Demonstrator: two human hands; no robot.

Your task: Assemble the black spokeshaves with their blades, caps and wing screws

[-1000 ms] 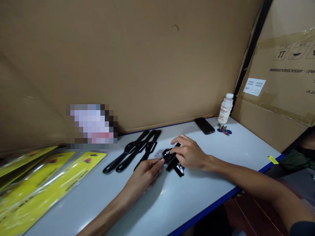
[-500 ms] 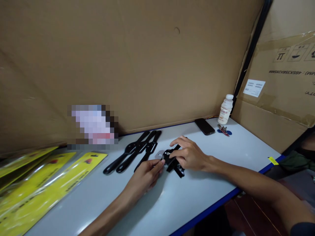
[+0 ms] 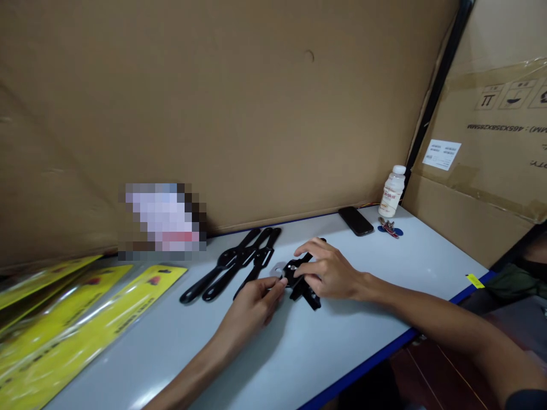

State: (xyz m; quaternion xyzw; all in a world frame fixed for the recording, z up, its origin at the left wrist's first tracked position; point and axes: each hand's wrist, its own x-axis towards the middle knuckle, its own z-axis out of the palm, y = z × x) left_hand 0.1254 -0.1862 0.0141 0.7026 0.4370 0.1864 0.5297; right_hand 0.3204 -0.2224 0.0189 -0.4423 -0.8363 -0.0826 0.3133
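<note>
My left hand [image 3: 259, 300] is closed in a pinch, thumb and forefinger on the near-left edge of a black metal part [image 3: 290, 277]. Beside those fingertips a thin pale grey rounded piece [image 3: 278, 269] shows on the table; its link to the black part is unclear. My right hand [image 3: 328, 270] arches over the same part from the right, fingers bent and fingertips down on it, hiding much of its shape. Under and beside it lie more black strips [image 3: 311, 297]. Several long black handled pieces [image 3: 233, 265] rest side by side to the left.
Yellow-carded clear packs [image 3: 141, 307] cover the table's left end. At the back right are a phone [image 3: 356, 221], a bunch of keys [image 3: 390, 228] and a white bottle [image 3: 392, 192]. A cardboard wall [image 3: 256, 114] rises behind the table, and a printed carton [image 3: 491, 165] stands at right.
The view has shifted very slightly. Both hands stay at the black metal part, with barely any finger movement visible.
</note>
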